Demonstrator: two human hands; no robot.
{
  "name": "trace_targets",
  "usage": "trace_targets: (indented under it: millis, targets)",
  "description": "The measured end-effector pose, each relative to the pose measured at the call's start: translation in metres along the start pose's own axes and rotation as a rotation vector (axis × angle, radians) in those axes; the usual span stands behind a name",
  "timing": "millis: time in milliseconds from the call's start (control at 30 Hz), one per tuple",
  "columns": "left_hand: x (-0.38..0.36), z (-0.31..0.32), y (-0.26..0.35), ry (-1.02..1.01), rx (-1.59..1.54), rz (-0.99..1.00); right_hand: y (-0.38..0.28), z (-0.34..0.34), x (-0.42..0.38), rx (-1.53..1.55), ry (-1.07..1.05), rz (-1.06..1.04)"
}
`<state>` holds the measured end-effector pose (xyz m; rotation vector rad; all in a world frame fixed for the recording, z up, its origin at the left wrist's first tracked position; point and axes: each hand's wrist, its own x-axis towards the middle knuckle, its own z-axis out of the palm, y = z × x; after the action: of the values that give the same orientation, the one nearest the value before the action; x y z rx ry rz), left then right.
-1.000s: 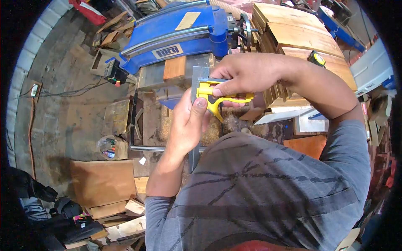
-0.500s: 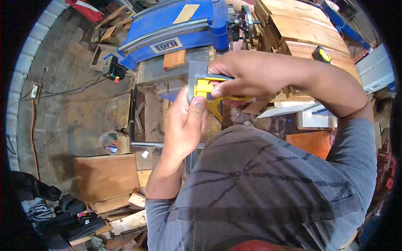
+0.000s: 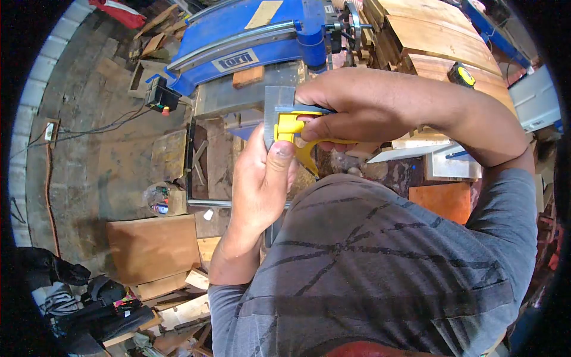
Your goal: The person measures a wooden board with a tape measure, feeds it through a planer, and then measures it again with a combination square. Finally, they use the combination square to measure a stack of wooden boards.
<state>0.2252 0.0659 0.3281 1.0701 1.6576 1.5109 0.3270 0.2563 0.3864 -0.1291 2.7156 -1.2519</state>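
Note:
A hand saw with a yellow and dark handle (image 3: 289,126) and a grey metal blade (image 3: 279,96) is held in front of my chest. Fine teeth show along the blade's left edge. My right hand (image 3: 336,113) wraps round the handle, its thumb close to the yellow part. From below, my left hand (image 3: 262,181) grips the saw where blade and handle meet, thumb on top. Its fingers are partly hidden behind the blade. A dark strip shows below my left wrist, partly covered by the forearm.
Ahead stands a blue planer (image 3: 238,41) with a wood block (image 3: 248,77) on its bed. Stacked boards (image 3: 437,35) at the right carry a tape measure (image 3: 461,75). A switch box (image 3: 162,95) with cables hangs left. A brown panel (image 3: 153,249) and offcuts lie lower left.
The saw and both hands have shifted very slightly, with the handle tilting a little. The grip of each hand stays the same. The whole view has moved slightly.

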Motion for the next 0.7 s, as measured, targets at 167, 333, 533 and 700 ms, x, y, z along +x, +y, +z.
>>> trace_targets:
  millis: [167,333,533,700]
  targets:
    - [0.000,0.001,0.002,0.006,-0.016,0.003,-0.001,-0.002,0.001,0.011,-0.059,0.061]
    - [-0.001,0.000,0.003,0.017,0.011,0.003,0.012,0.003,0.004,-0.020,-0.021,-0.076]
    - [0.000,-0.001,0.001,0.020,0.028,0.017,0.013,0.002,0.003,-0.052,-0.013,-0.090]
    - [0.000,0.000,0.001,0.039,0.030,0.014,0.007,0.000,0.003,-0.048,-0.037,-0.043]
